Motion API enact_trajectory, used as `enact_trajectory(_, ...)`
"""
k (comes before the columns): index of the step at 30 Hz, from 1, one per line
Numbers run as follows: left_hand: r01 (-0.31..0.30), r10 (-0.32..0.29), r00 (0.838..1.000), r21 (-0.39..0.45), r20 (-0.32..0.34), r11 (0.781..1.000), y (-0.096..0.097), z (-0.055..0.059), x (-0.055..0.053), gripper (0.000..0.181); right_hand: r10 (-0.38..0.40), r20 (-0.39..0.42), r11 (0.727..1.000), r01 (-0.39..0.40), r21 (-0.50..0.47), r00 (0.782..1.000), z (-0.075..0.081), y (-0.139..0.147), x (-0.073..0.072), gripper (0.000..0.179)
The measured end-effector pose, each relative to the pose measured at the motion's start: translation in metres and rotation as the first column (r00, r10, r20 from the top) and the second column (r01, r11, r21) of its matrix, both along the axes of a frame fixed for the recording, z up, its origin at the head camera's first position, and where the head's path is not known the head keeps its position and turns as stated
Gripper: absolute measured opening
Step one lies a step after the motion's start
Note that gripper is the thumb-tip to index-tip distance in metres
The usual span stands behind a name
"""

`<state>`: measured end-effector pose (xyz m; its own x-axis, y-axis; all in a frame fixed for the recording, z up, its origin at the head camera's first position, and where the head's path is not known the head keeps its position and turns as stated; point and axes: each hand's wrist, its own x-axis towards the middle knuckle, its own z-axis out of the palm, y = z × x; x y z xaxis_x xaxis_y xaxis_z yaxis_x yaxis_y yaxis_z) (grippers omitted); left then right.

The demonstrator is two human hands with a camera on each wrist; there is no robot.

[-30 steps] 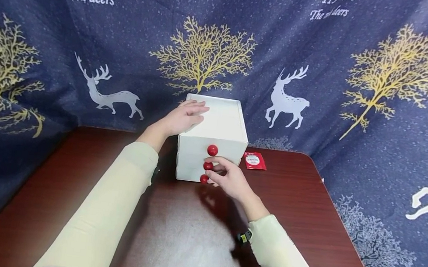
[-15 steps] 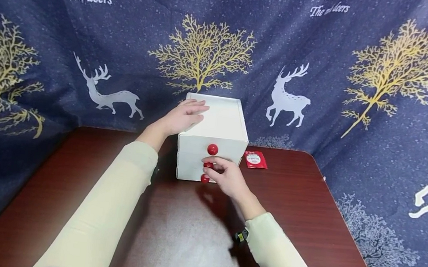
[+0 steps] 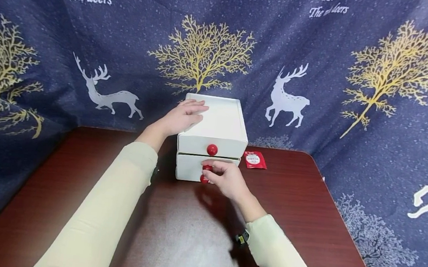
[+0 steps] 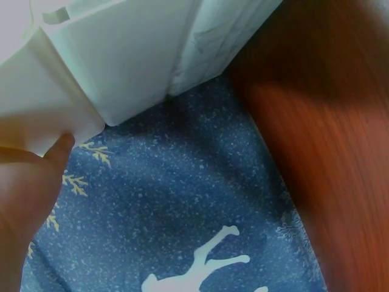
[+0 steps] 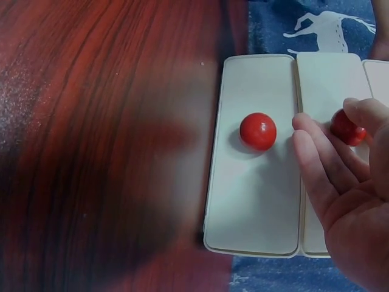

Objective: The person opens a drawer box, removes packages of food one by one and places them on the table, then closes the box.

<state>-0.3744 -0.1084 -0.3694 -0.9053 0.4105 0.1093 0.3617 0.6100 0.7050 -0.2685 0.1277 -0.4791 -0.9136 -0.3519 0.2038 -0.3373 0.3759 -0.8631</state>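
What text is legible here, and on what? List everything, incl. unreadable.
Navy fabric backdrop, upper left: "Hppy everyday" (first word creased).
Below that: "milu deers" (word before it distorted by a crease).
Backdrop, upper right: "Hppy", then a word broken by a fold.
Below that: "The", a creased word, "deers".
Red packet: label print too small to read.
White drawer unit: none readable.

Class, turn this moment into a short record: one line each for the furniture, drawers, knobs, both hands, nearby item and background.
Furniture: white drawer unit on a brown table
Drawers: gap between top drawer and middle drawer
Knobs: red; top knob, middle knob, bottom knob
Left grip: resting on the unit's top, left side
Right grip: at the middle knob, thumb touching it
Nearby: red packet, right of the unit
Background: blue cloth, deer and trees
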Motion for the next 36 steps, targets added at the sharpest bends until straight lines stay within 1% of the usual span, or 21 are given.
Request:
enact_trajectory(7, 0.0, 0.0, 1.0, 0.007, 0.003, 1.0, 0.0, 0.001, 0.003, 0.055, -0.002, 0.015, 1.0, 0.002, 0.01, 1.0, 0.003, 0.0, 0.005, 0.025)
enact_trajectory(12, 0.002, -0.002, 1.0, 0.015, 0.005, 1.0, 0.0, 0.002, 0.004, 0.055, -0.001, -0.008, 1.0, 0.001, 0.019, 1.0, 0.001, 0.0, 0.007, 0.025)
enact_trajectory(16, 0.006, -0.006, 1.0, 0.02, 0.006, 1.0, 0.0, 0.002, 0.004, 0.055, 0.02, -0.002, 1.0, -0.02, 0.005, 1.0, 0.001, 0.0, 0.009, 0.025)
enact_trajectory(23, -0.002, 0.002, 1.0, 0.016, 0.001, 1.0, 0.001, 0.001, 0.005, 0.055, 0.064, -0.017, 0.998, -0.064, 0.001, 0.998, 0.0, 0.003, 0.012, 0.026)
enact_trajectory(28, -0.008, 0.008, 1.0, 0.023, 0.003, 1.0, 0.001, 0.002, 0.006, 0.054, 0.085, 0.005, 0.996, -0.085, -0.025, 0.996, -0.002, 0.004, 0.013, 0.027)
enact_trajectory(31, -0.009, 0.009, 1.0, 0.027, 0.006, 1.0, 0.001, 0.003, 0.008, 0.054, 0.089, 0.017, 0.996, -0.089, -0.024, 0.996, -0.002, 0.005, 0.014, 0.027)
enact_trajectory(36, -0.012, 0.012, 1.0, 0.021, 0.006, 1.0, 0.002, 0.002, 0.006, 0.054, 0.094, 0.034, 0.995, -0.093, -0.023, 0.995, 0.0, 0.006, 0.016, 0.028)
